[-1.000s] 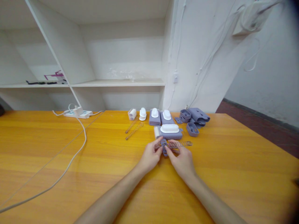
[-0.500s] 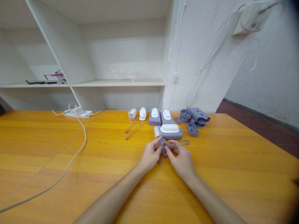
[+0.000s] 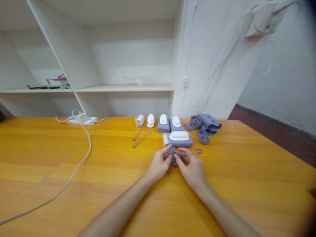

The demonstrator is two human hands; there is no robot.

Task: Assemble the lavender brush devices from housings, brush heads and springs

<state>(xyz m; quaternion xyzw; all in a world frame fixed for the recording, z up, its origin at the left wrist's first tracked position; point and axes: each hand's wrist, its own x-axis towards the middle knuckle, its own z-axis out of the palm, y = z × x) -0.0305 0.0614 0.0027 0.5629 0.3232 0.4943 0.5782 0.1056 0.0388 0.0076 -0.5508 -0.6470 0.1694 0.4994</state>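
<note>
Between my hands is a small purple-grey slotted plastic plate (image 3: 173,160), held upright on its edge. My left hand (image 3: 159,164) pinches it from the left, fingers closed. My right hand (image 3: 192,169) is closed at the plate's right face on one end of a metal coil spring (image 3: 194,152), whose free end points right. The fingers hide where spring and plate meet. Just behind my hands lies a purple-grey case with a white oval top (image 3: 181,136). Two more springs (image 3: 142,138) rest on the table to the left.
Behind stand two purple-grey housings (image 3: 163,127) with white caps, a separate white cap (image 3: 150,121) and a clear-and-white part (image 3: 139,120). Purple-grey cups (image 3: 203,137) and larger shells (image 3: 209,122) sit right. A power strip (image 3: 82,120) and white cable (image 3: 84,161) lie left.
The spring's free end has shifted slightly right and swings a little. Both hands hold almost the same position, and the other parts are unmoved.
</note>
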